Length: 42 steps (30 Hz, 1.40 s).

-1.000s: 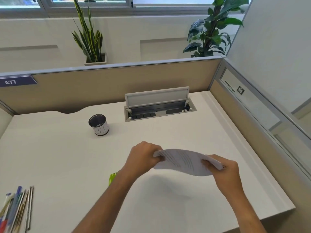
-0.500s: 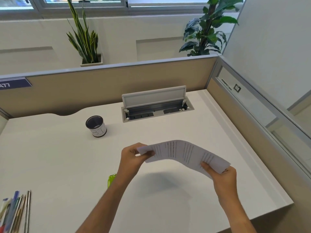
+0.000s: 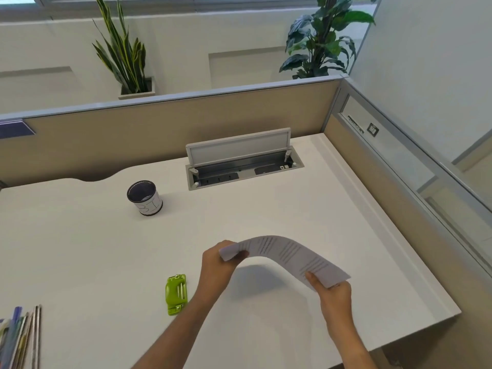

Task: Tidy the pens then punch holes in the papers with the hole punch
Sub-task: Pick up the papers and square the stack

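Note:
A stack of printed papers (image 3: 286, 253) arches above the white desk, held at both ends. My left hand (image 3: 217, 265) pinches its left end and my right hand (image 3: 332, 291) grips its right end, lower and nearer me. A lime-green hole punch (image 3: 176, 293) lies flat on the desk, just left of my left forearm. Several pens and pencils (image 3: 20, 339) lie loose at the desk's near left corner. A dark mesh pen cup (image 3: 145, 194) with a white label stands upright toward the back left, and I see nothing inside it.
An open cable box (image 3: 241, 166) with a raised lid sits in the white desk (image 3: 80, 249) at the back centre. Beige partitions (image 3: 159, 129) wall the back and right sides. The desk's front edge runs under my right forearm.
The papers have spread wider between my hands and bowed upward. My left hand shifted left, uncovering the green hole punch. My right hand dropped toward me.

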Available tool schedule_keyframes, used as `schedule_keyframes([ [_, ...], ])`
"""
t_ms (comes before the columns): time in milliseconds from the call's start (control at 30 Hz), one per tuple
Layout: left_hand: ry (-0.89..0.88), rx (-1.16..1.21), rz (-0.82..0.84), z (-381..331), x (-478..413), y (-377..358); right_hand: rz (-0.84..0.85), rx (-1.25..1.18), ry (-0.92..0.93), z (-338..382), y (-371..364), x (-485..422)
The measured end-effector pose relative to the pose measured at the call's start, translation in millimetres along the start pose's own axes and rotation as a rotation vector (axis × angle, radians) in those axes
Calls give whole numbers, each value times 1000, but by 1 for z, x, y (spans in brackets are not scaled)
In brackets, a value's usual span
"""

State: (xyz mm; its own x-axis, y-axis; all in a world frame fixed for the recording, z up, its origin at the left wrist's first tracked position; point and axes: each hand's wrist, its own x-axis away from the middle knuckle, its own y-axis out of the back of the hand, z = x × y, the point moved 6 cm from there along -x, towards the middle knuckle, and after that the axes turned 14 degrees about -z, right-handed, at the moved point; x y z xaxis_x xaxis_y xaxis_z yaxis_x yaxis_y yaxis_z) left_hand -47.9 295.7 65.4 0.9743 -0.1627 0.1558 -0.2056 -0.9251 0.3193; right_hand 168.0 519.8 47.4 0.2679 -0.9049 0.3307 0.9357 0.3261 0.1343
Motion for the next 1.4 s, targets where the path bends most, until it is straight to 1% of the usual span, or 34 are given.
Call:
schedule_keyframes([
  [133, 48, -30, 6, 20, 10, -5, -12, 45, -22, -15, 0, 1],
  [267, -37, -190, 13, 17, 17, -15, -76, -8, -23, -16, 4, -2],
  [333, -73, -258, 10, 19, 20, -17, -71, 1, -18, -21, 4, -2],
  [433, 48, -113, -9, 30, 22, -14, -47, 50, -63, -35, 0, -3],
  [467, 59, -86, -22, 31, 21, -11, -51, 63, -70, -36, 0, -4],
  [533, 51, -51, -48, 27, 16, -5, -49, 86, -26, -24, 4, -8],
  [600, -2, -37, -81, 11, 8, 4, -33, 70, 56, 2, 12, -14],
  [700, -199, -41, -51, -31, -5, 19, 63, 67, 252, 58, 28, -12],
  [767, -398, -93, -3, -68, -10, 26, 107, 172, 411, 93, 35, -7],
  [833, -608, -249, 76, -99, -9, 26, 152, 296, 581, 121, 33, 1],
  [900, -793, -438, 133, -123, -3, 20, 226, 381, 698, 136, 19, 9],
  [967, -976, -551, 157, -146, 10, 12, 317, 438, 727, 138, 0, 13],
  [1000, -1061, -579, 172, -157, 17, 7, 355, 444, 703, 137, -10, 15],
  [1067, -1149, -580, 221, -170, 27, 0, 408, 429, 644, 131, -24, 17],
  [1100, -1145, -558, 236, -175, 27, 1, 417, 403, 636, 130, -29, 18],
  [1133, -1101, -523, 231, -179, 23, 6, 421, 370, 625, 130, -33, 20],
  [1167, -1021, -467, 206, -181, 14, 15, 423, 324, 592, 129, -36, 23],
  [1233, -785, -275, 158, -177, -7, 40, 392, 218, 461, 123, -36, 22],
  [1267, -664, -178, 171, -170, -15, 48, 357, 164, 390, 118, -35, 20],
  [1333, -451, -91, 264, -148, -23, 48, 322, 63, 284, 110, -34, 20],
  [1400, -314, -72, 363, -125, -18, 34, 311, 16, 257, 104, -36, 23],
])
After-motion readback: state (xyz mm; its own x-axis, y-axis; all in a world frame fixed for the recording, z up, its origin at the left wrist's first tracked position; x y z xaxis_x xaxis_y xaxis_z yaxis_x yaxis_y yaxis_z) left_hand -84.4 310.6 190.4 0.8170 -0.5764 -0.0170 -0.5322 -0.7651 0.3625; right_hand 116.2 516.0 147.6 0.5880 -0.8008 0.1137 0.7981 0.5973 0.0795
